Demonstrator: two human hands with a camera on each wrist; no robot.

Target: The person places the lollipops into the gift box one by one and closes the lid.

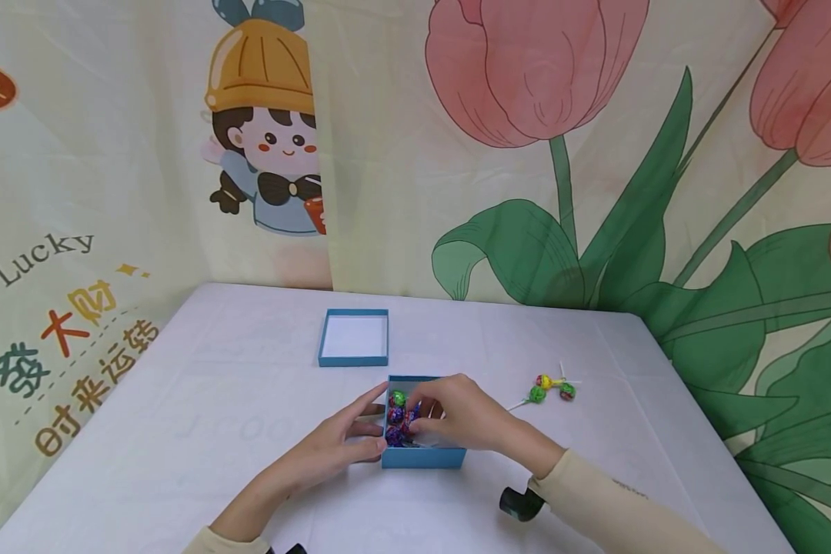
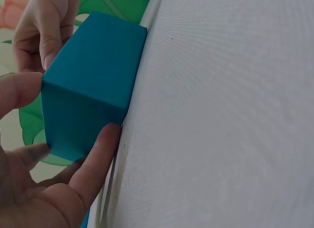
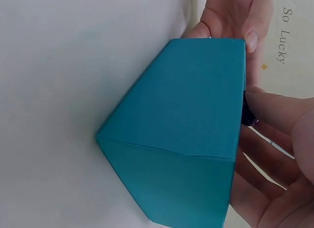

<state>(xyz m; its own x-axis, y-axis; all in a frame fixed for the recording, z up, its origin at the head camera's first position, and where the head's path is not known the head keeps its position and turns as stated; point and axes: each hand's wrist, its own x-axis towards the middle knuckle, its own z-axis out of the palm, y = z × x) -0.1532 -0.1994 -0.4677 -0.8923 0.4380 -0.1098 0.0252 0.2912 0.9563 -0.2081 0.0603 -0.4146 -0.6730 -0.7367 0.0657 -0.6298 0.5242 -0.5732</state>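
A blue open box [image 1: 424,458] stands near the front middle of the table, with several wrapped lollipops [image 1: 396,415], mostly purple and one green, along its left side. Against the box's left wall rests my left hand [image 1: 332,446], its fingers spread; the left wrist view shows the fingertips [image 2: 109,134] touching the blue side. My right hand [image 1: 467,412] reaches over the right wall into the box, thumb and fingers bent round a dark purple lollipop [image 3: 248,112], which the box wall partly hides in the right wrist view.
Behind the box lies its blue-rimmed lid [image 1: 353,338], white inside up. Several loose lollipops with green, yellow and red wrappers [image 1: 537,394] lie to the right on the white-covered table [image 1: 249,369]. A printed cloth [image 1: 388,154] hangs behind the table.
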